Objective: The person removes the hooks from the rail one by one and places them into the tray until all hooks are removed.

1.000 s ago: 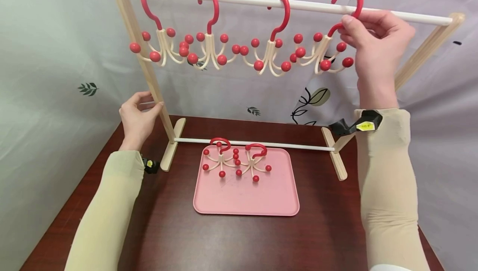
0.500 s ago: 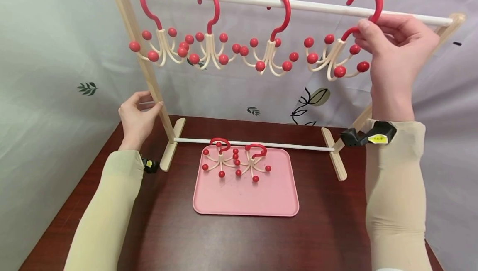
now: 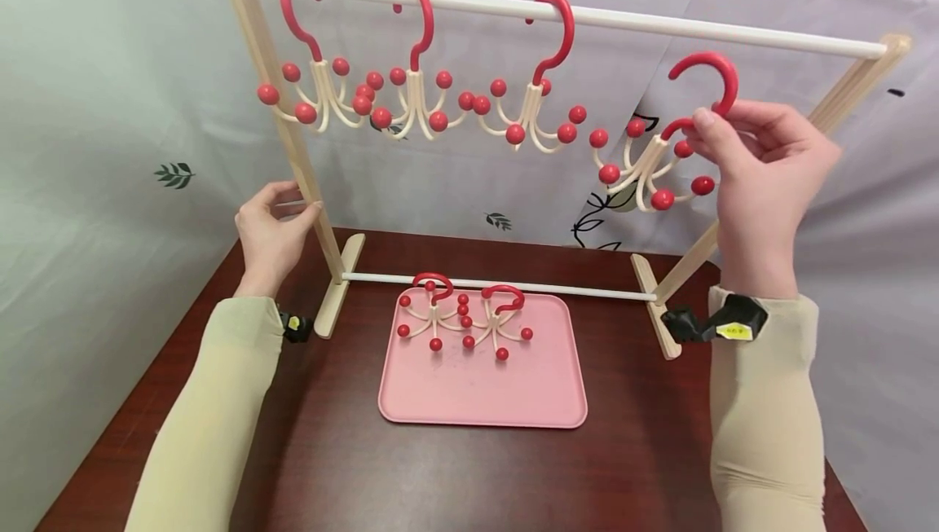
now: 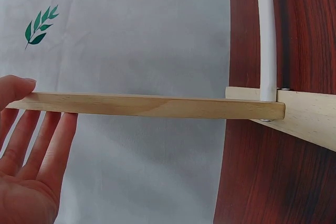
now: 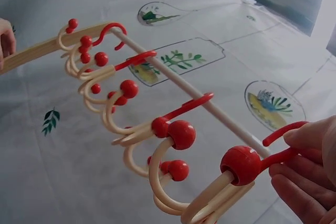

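Note:
In the head view, my right hand (image 3: 770, 169) pinches the red hook of a many-armed hanger (image 3: 647, 161) between thumb and fingers. This hanger has cream arms tipped with red balls; it tilts below the rack's white top rod (image 3: 469, 3), its hook apart from the rod. My left hand (image 3: 273, 232) holds the rack's left wooden post (image 4: 157, 106), thumb on one side and fingers on the other. Three like hangers hang along the rod: one at the left end (image 3: 323, 96), a second (image 3: 415, 100) beside it, and a third (image 3: 533, 104) right of the middle.
Two more hangers, left (image 3: 434, 314) and right (image 3: 495, 321), lie on a pink tray (image 3: 484, 402) upon the dark red table (image 3: 469, 483). Behind the tray's top edge runs the rack's lower white rod (image 3: 587, 287). Wooden feet, such as the right one (image 3: 645, 273), stand on the table.
My right hand moved right with the pinched hanger, then down, so the hook came off the top rod and now sits below it. The left hand stays at the post.

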A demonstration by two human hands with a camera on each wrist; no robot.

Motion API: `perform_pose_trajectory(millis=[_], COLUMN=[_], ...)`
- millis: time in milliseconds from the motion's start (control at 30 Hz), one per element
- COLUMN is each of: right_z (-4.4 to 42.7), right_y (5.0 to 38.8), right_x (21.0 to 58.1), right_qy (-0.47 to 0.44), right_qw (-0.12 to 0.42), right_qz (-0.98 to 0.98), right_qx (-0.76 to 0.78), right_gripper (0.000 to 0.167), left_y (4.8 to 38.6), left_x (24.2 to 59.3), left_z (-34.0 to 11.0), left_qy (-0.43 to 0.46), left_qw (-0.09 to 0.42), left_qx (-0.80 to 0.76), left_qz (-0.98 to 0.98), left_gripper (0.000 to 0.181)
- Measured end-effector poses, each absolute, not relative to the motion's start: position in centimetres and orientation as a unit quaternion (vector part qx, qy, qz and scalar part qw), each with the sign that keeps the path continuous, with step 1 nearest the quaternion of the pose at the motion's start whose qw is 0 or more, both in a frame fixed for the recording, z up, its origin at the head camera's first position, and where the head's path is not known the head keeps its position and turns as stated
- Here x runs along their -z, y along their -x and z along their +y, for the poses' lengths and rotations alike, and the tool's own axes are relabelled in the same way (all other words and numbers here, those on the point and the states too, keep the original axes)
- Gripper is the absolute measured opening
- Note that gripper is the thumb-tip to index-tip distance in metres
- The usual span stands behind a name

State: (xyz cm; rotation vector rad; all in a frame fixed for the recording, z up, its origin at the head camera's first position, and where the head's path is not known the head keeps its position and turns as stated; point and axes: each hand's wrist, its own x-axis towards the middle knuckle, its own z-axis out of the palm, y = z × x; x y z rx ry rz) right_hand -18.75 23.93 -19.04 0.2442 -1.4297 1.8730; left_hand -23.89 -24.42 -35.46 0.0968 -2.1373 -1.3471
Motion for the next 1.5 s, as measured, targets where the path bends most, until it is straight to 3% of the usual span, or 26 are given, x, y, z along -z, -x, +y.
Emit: perform_pose_trajectory(millis=[733,1500], right_z=[24.9,24.2], right_y=[17.3,15.6], right_x=[28.6,38.3], right_qy=[-0.096,-0.012], right_qw=[0.273,0.139], right_qz=[-0.641,-0.742], right_qx=[-0.711,-0.655], right_gripper=[0.032,0.024], left_y=[24.0,24.1], left_x=[35.6,35.7], left_z=[-24.5,-24.6], left_qy=[-0.033,-0.034], left_qw=[0.303,0.301], left_qx=[0.507,0.508], left_qz=[-0.806,-0.806], left_gripper=[0.036,0.036])
